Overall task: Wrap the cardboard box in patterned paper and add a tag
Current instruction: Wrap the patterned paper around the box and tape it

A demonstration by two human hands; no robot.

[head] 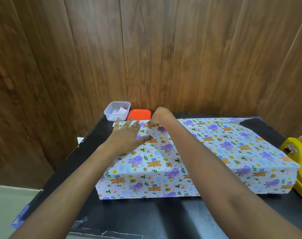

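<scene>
Lying across the middle of the black worktop (pixel 164 218), the cardboard box (pixel 190 163) is seen fully covered in patterned paper (pixel 233 145) printed with bears, purple elephants, rainbows and stars; no bare cardboard is visible. Its long front side is turned toward the near edge of the worktop, and its far left corner reaches almost to the far edge.

Both hands are placed on the top face at that far left corner. The left hand (pixel 128 133) is laid flat and released, fingers spread, pressing the paper down, with the fingertips reaching past the box's far edge. The right hand (pixel 159 118) is curled just beside it, thumb and forefinger pinched together against the paper; whether something small is held between them cannot be told.

At the far edge of the worktop, just behind the left hand, a clear plastic container (pixel 117 110) with small paper pieces inside is seen, and an orange lid (pixel 139 114) lies touching its right side. At the right edge of the worktop, a yellow tape dispenser (pixel 300 161) stands just beside the box's right end. A wooden panelled wall (pixel 146 49) rises behind the worktop.
</scene>
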